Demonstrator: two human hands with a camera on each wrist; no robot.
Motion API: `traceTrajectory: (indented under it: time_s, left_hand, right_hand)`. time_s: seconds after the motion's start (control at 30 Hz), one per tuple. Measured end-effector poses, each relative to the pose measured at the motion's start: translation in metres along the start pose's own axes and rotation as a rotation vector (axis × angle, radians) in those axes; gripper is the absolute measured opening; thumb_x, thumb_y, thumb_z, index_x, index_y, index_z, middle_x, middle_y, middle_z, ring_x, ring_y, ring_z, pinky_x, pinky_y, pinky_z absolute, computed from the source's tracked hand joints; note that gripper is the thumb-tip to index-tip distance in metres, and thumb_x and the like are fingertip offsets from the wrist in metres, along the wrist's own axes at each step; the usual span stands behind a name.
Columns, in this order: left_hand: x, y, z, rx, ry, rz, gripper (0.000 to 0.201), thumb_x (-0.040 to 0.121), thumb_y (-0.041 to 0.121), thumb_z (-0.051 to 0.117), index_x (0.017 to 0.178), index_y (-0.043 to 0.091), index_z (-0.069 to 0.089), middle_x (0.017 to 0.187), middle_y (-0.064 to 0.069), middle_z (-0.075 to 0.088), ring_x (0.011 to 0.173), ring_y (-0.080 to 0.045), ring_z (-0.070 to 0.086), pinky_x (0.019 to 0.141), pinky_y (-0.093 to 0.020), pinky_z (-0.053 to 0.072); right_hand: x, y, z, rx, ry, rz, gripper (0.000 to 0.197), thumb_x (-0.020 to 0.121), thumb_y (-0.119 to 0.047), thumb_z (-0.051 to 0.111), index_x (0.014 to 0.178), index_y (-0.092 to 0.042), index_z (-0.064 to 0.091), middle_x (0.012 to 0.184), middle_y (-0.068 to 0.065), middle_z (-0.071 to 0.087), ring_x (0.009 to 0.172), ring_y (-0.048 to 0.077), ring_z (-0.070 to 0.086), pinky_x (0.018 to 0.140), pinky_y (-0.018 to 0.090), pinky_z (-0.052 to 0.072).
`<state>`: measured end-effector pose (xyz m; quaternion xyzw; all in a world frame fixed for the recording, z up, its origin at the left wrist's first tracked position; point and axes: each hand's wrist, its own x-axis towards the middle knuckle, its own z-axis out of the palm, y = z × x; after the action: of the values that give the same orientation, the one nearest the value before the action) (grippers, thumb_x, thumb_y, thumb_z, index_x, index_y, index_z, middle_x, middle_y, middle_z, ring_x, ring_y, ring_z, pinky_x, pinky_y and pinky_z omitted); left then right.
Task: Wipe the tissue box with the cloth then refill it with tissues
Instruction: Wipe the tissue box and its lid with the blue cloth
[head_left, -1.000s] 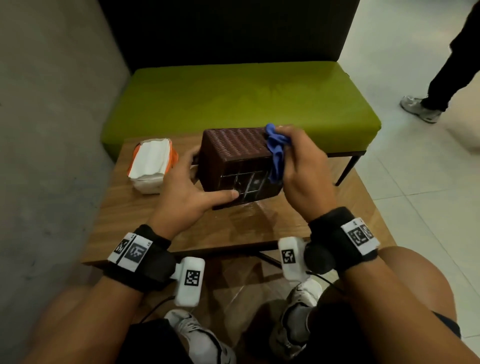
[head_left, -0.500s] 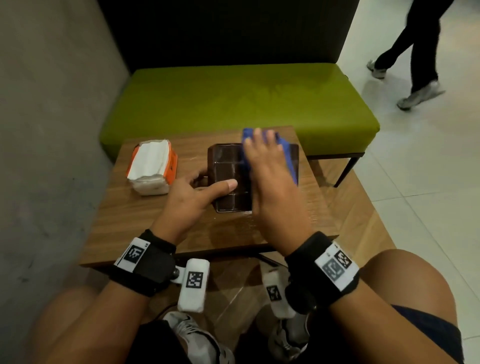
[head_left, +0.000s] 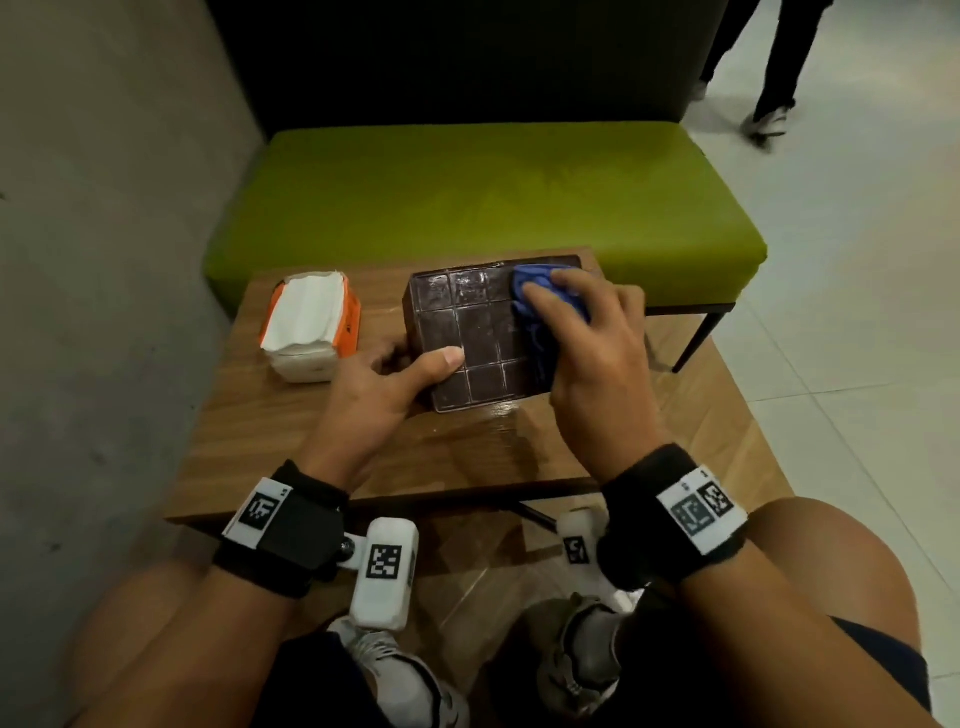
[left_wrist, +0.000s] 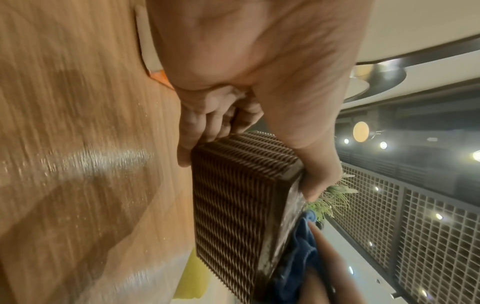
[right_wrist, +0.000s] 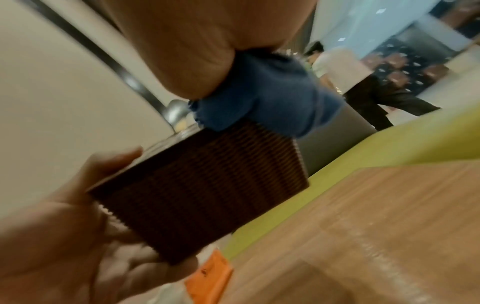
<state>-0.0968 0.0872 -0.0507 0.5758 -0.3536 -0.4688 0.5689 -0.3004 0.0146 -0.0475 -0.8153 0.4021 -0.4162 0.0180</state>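
Note:
The dark brown woven tissue box (head_left: 467, 343) lies on the wooden table (head_left: 322, 431) with its gridded face up. My left hand (head_left: 410, 366) grips its near-left corner, thumb on the top face and fingers down the left side; the left wrist view shows the same hold on the box (left_wrist: 233, 205). My right hand (head_left: 571, 322) holds a bunched blue cloth (head_left: 545, 306) and presses it on the far-right part of that face. In the right wrist view the cloth (right_wrist: 265, 98) sits on the top edge of the box (right_wrist: 202, 195). An open orange pack of white tissues (head_left: 306, 322) lies left of the box.
A green cushioned bench (head_left: 483, 202) with a dark backrest stands right behind the table. A grey wall runs along the left. A person's legs (head_left: 769, 78) cross the tiled floor at the far right. My knees and shoes are below the table's near edge.
The box went from tilted on an edge to lying flat with the gridded face up. My right hand carried the cloth from the box's right side onto that face, then toward its far-right part.

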Motion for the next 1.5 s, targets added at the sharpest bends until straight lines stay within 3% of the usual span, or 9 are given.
traceTrajectory:
  time_s: [0.2,0.33,0.53,0.6,0.77,0.9,1.1,1.27,1.5]
  left_hand:
    - [0.004,0.004,-0.004,-0.017,0.015,0.020,0.032,0.091,0.020,0.079,0.123,0.017,0.074,0.113,-0.003,0.084,0.105,-0.019,0.081,0.080,-0.026,0.065]
    - [0.004,0.002,0.000,-0.013,-0.014,0.026,0.023,0.094,0.018,0.076,0.117,0.020,0.075,0.109,0.001,0.085,0.102,-0.017,0.081,0.077,-0.023,0.064]
    - [0.010,0.001,-0.005,0.093,-0.045,0.060,0.060,0.074,0.039,0.095,0.127,0.023,0.072,0.119,0.000,0.082,0.109,-0.018,0.080,0.090,-0.034,0.065]
    - [0.011,-0.001,-0.004,0.121,-0.034,0.075,0.063,0.069,0.048,0.091,0.125,0.025,0.074,0.120,0.000,0.081,0.114,-0.020,0.078,0.097,-0.042,0.063]
    - [0.013,-0.002,-0.005,0.163,-0.039,0.120,0.064,0.072,0.049,0.089,0.130,0.025,0.074,0.122,-0.002,0.080,0.118,-0.021,0.075,0.103,-0.051,0.061]
    - [0.015,-0.004,-0.012,0.123,0.016,0.101,0.065,0.068,0.050,0.093,0.126,0.026,0.076,0.123,-0.001,0.081,0.120,-0.025,0.075,0.107,-0.055,0.058]
    - [0.016,-0.004,-0.007,0.165,-0.019,0.116,0.064,0.069,0.051,0.091,0.127,0.029,0.075,0.122,0.000,0.080,0.119,-0.024,0.075,0.105,-0.055,0.059]
    - [0.014,-0.003,-0.009,0.167,-0.042,0.144,0.067,0.071,0.050,0.092,0.132,0.027,0.073,0.126,-0.001,0.079,0.121,-0.025,0.074,0.108,-0.054,0.057]
    - [0.014,-0.007,-0.007,0.098,-0.032,0.104,0.058,0.075,0.040,0.091,0.128,0.024,0.075,0.120,-0.003,0.081,0.115,-0.022,0.077,0.098,-0.046,0.064]
  right_hand:
    - [-0.016,-0.012,0.000,0.008,-0.124,-0.179,0.035,0.104,-0.015,0.053,0.133,-0.004,0.071,0.125,0.022,0.063,0.107,0.032,0.054,0.089,0.038,0.048]
    - [0.002,-0.008,0.002,0.011,0.042,0.036,0.031,0.101,-0.012,0.063,0.129,-0.003,0.072,0.122,0.022,0.063,0.107,0.031,0.053,0.086,0.038,0.050]
    - [0.004,-0.011,0.007,0.023,0.022,-0.054,0.033,0.101,-0.013,0.065,0.132,-0.003,0.072,0.122,0.023,0.063,0.107,0.034,0.055,0.087,0.040,0.050]
    - [0.014,-0.017,0.009,0.063,0.116,0.048,0.033,0.099,-0.008,0.064,0.129,-0.002,0.073,0.121,0.023,0.063,0.107,0.035,0.055,0.087,0.038,0.049]
    - [0.015,-0.035,0.014,0.075,-0.019,-0.162,0.031,0.099,-0.006,0.064,0.128,-0.003,0.074,0.119,0.025,0.064,0.105,0.035,0.056,0.087,0.038,0.049]
    - [0.029,0.003,0.007,0.100,0.203,0.130,0.031,0.098,-0.012,0.055,0.116,0.000,0.078,0.115,0.024,0.062,0.106,0.038,0.059,0.085,0.047,0.054]
    - [0.015,-0.031,0.014,0.082,0.048,-0.072,0.026,0.098,-0.007,0.062,0.118,-0.003,0.077,0.113,0.023,0.064,0.100,0.036,0.058,0.081,0.036,0.048]
    - [0.033,-0.003,0.007,0.152,0.252,0.202,0.035,0.098,-0.012,0.051,0.121,-0.003,0.077,0.116,0.023,0.060,0.107,0.038,0.060,0.088,0.040,0.055]
    - [0.008,-0.026,0.014,0.057,0.049,-0.136,0.028,0.100,-0.011,0.067,0.126,-0.002,0.076,0.116,0.024,0.066,0.101,0.034,0.058,0.083,0.043,0.053]
